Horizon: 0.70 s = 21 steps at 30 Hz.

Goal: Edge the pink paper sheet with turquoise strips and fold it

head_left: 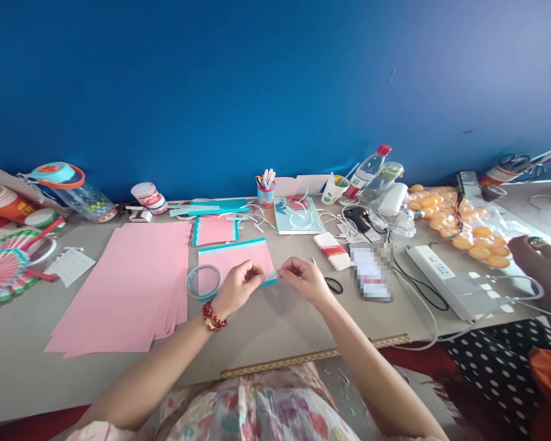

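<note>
A pink paper sheet (239,257) with teal borders lies before me, a pale band running along its far border. My left hand (242,285) is closed in a pinch at the sheet's near edge. Opposite it, my right hand (305,280) pinches too, a short gap away. Between the fingertips a narrow pale tape strip (269,277) shows over the teal edge; its ends are hidden by my fingers. A tape roll (204,295) lies flat beside my left hand, partly over the sheet. Black-handled scissors (334,285) rest just right of my right hand.
Left lies a fanned stack of pink paper (123,275). A smaller pink piece with teal edges (217,231) sits behind the sheet. Right are a phone (371,272), a power strip (434,278), cables and a bag of orange balls (482,245). Another person's hand (530,257) is far right.
</note>
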Motion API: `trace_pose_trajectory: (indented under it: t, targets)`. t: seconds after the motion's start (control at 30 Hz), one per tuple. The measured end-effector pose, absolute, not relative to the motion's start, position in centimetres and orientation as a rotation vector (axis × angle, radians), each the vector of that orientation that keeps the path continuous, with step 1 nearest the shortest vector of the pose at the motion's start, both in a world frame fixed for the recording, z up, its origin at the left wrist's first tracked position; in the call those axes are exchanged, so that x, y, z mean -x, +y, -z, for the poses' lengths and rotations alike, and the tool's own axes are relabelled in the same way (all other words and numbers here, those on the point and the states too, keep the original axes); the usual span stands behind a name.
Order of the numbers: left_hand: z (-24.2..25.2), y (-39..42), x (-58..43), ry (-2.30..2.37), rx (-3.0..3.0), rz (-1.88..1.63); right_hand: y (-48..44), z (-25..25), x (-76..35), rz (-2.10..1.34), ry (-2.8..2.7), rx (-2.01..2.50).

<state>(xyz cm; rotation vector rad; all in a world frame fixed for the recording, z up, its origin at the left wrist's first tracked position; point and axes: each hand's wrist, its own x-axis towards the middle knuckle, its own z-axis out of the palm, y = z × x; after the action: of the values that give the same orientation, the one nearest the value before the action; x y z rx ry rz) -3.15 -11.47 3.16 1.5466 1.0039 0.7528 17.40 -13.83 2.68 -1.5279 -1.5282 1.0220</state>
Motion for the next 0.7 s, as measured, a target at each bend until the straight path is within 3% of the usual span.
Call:
trace_pose_trajectory:
  t: [0.17, 0.7]
  targets:
    - [-2.6, -10.6, 2.9, 1.092, -1.656, -0.737, -12.8, -2.5, -18.2, -0.89, -1.699, 1.586]
    - [-1.3, -10.0, 3.5, 1.147, -1.746, -0.663, -12.3, -3.4, -18.3, -0.955, -1.939, 1.389]
